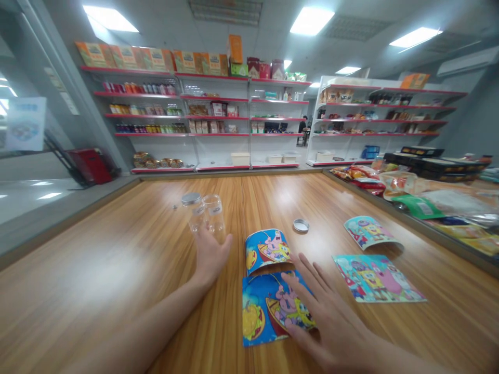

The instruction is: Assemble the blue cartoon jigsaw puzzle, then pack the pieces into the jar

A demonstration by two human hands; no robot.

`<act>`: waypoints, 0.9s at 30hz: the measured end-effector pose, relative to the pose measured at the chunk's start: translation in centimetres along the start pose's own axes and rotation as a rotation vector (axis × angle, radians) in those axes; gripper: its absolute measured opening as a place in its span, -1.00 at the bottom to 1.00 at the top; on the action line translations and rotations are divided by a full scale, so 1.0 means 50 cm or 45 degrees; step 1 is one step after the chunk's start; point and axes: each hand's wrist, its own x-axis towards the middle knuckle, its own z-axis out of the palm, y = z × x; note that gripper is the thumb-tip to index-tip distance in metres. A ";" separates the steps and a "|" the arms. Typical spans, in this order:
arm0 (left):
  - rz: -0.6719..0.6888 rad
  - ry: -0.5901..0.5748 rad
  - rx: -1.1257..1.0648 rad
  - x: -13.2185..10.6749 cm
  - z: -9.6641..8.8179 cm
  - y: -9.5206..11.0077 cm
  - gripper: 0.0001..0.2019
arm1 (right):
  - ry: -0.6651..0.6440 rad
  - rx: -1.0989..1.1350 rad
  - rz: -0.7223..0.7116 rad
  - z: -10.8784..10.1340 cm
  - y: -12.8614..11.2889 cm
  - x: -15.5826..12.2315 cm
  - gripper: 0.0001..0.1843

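My left hand (212, 254) reaches forward to the base of two clear jars, its thumb held apart. Its other fingers are partly hidden, and I cannot tell whether they touch the jars. The left jar (195, 214) wears a silver lid (191, 198); the right jar (214, 213) stands uncovered. My right hand (323, 301) lies with fingers spread over a flat blue cartoon sheet (257, 311), covering its right side. Just beyond its fingertips is a curved blue cartoon sheet (268, 246). A loose silver lid (301, 225) rests farther back.
To the right lie a flat light-blue cartoon sheet (382, 280) and a curved one (368, 231). A small silvery bit (174, 206) sits left of the jars. Packaged snacks (417, 205) line the wooden table's (117, 291) right edge. Stocked shelves (218, 117) stand behind.
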 end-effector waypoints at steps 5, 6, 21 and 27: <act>-0.173 0.188 0.110 0.031 0.033 0.024 -0.43 | -0.020 0.032 0.032 -0.001 0.006 0.004 -0.31; -0.197 0.218 0.121 0.032 0.036 0.027 -0.44 | -0.027 0.046 0.048 0.000 0.009 0.005 -0.31; -0.354 0.295 0.243 0.081 0.112 0.041 -0.39 | -0.009 0.157 0.154 0.007 0.014 0.010 -0.43; -0.383 0.240 0.270 0.091 0.117 0.056 -0.49 | 0.173 0.174 0.258 0.018 0.028 0.009 -0.62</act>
